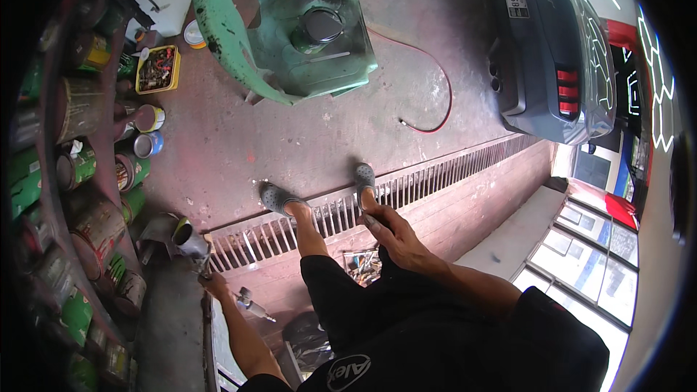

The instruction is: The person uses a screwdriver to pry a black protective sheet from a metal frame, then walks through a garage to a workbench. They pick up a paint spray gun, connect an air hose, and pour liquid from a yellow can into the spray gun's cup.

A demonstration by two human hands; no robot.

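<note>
At the lower left, my left hand (pixel 214 285) is closed at the lower end of what looks like a paint spray gun (pixel 194 243) with a grey cylindrical cup. Its fingers are partly hidden, and the gun is beside a dark bench (pixel 170 327). My right hand (pixel 398 238) is out in front of my body, above the floor grate, with thumb and fingers drawn together. Whether something small is between those fingertips I cannot make out. Close to my left forearm hangs a second silver tool (pixel 254 307) with a narrow tip.
Paint cans (pixel 94 236) crowd a shelf on the left. A green plastic chair (pixel 319 72) bearing a can (pixel 319 27) stands ahead, near a yellow tool tray (pixel 157 70). A red hose (pixel 449 94) crosses the floor toward a grey car (pixel 544 51). A metal grate (pixel 428 176) runs underfoot.
</note>
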